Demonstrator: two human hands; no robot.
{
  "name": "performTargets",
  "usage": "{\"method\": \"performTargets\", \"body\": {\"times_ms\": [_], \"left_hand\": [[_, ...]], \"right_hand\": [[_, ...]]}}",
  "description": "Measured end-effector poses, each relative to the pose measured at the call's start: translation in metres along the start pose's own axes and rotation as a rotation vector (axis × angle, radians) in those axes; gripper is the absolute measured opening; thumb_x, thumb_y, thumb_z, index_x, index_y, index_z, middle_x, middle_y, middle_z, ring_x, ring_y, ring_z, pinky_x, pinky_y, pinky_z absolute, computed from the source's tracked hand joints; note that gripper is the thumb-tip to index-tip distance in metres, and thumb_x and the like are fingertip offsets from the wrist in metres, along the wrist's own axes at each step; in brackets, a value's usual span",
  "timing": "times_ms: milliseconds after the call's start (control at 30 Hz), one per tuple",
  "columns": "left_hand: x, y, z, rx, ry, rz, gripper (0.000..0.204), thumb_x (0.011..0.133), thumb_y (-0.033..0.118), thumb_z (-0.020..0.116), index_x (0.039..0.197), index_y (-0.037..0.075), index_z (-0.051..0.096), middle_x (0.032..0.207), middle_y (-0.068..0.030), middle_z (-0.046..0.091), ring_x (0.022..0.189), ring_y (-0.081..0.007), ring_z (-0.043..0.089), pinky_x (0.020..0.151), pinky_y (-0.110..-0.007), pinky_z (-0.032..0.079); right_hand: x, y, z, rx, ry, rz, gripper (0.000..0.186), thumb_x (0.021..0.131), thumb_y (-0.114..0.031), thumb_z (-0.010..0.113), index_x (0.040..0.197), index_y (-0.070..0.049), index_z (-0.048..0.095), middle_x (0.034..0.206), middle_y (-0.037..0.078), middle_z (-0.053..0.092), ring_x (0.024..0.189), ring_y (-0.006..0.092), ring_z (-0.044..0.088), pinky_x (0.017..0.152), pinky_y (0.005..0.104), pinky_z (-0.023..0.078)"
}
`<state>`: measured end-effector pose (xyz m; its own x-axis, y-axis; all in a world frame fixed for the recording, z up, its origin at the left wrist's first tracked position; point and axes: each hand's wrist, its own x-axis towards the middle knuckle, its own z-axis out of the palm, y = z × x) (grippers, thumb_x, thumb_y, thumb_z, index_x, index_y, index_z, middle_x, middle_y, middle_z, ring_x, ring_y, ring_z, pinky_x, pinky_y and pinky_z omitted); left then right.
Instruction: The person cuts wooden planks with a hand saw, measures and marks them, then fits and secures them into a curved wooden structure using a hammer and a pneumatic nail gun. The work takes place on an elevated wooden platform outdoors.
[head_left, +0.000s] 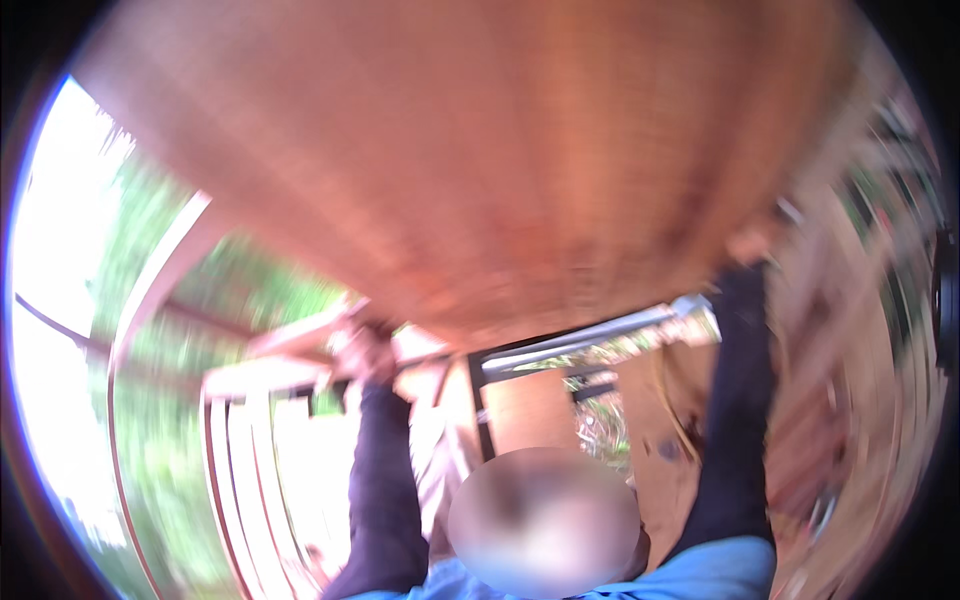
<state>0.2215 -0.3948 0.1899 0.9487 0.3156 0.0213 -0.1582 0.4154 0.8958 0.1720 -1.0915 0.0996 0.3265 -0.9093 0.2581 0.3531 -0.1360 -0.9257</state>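
Note:
A large reddish-brown wooden board (pixel 480 150) fills the upper part of the head view, smeared by motion. Both my arms, in dark sleeves, reach up to its lower edge. My left hand (pixel 365 345) is closed at the board's lower left corner, its fingers blurred. At the lower right edge, my right hand (pixel 752 242) grips the same board; the fingers are partly hidden and blurred. The board's far side does not show.
Pale wooden frames (pixel 265 375) stand at the left before greenery. A yellowish cord or hose (pixel 675 405) curves beside my right forearm. Brown ground (pixel 530 410) and a grey metal-looking bar (pixel 590 335) lie below the board. Blurred dark objects (pixel 885 200) line the right side.

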Motion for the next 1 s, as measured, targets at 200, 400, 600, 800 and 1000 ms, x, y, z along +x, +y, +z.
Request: {"method": "performTargets", "body": {"times_ms": [200, 400, 600, 800, 1000], "left_hand": [[0.001, 0.015, 0.021, -0.281, -0.018, -0.297, 0.029, 0.093, 0.046, 0.063, 0.085, 0.019, 0.057, 0.076, 0.0031, 0.059, 0.077, -0.0156, 0.059, 0.075, -0.040, 0.049], [-0.007, 0.014, -0.008, -0.218, 0.004, -0.288, 0.039, 0.092, 0.050, 0.063, 0.085, 0.012, 0.060, 0.080, -0.0067, 0.066, 0.080, -0.0193, 0.065, 0.074, -0.039, 0.053], [-0.001, 0.005, 0.011, -0.257, 0.017, -0.327, 0.041, 0.093, 0.051, 0.061, 0.086, 0.010, 0.060, 0.083, -0.0086, 0.066, 0.083, -0.0213, 0.065, 0.077, -0.041, 0.052], [0.007, 0.009, -0.007, -0.226, 0.025, -0.302, 0.040, 0.092, 0.051, 0.062, 0.087, 0.011, 0.060, 0.082, -0.0087, 0.066, 0.080, -0.0223, 0.065, 0.076, -0.041, 0.053], [0.012, 0.005, 0.026, -0.287, 0.086, -0.310, 0.034, 0.091, 0.050, 0.064, 0.094, 0.017, 0.060, 0.091, -0.0046, 0.064, 0.086, -0.0238, 0.064, 0.076, -0.044, 0.055]], "right_hand": [[0.052, 0.014, -0.031, -0.847, -0.142, -0.811, 0.034, 0.077, -0.027, 0.066, 0.102, -0.005, 0.066, 0.096, 0.011, 0.064, 0.088, 0.0328, 0.058, 0.081, 0.0431, 0.045], [0.054, 0.052, -0.039, -1.041, -0.178, -1.217, 0.035, 0.067, -0.028, 0.076, 0.089, -0.002, 0.069, 0.084, 0.015, 0.067, 0.076, 0.0406, 0.062, 0.070, 0.0486, 0.049], [0.115, 0.049, -0.075, -1.303, -0.121, -1.105, 0.039, 0.061, -0.030, 0.081, 0.080, 0.001, 0.068, 0.087, 0.023, 0.067, 0.080, 0.0421, 0.062, 0.073, 0.0479, 0.048], [0.080, 0.073, -0.068, -1.004, -0.222, -1.177, 0.035, 0.069, -0.025, 0.074, 0.096, -0.004, 0.068, 0.094, 0.015, 0.069, 0.083, 0.0369, 0.066, 0.071, 0.0437, 0.052], [0.103, 0.025, -0.104, 0.362, -0.087, 0.465, 0.036, 0.084, -0.023, 0.057, 0.116, -0.006, 0.062, 0.106, 0.012, 0.067, 0.089, 0.0294, 0.065, 0.077, 0.0412, 0.053]]}}
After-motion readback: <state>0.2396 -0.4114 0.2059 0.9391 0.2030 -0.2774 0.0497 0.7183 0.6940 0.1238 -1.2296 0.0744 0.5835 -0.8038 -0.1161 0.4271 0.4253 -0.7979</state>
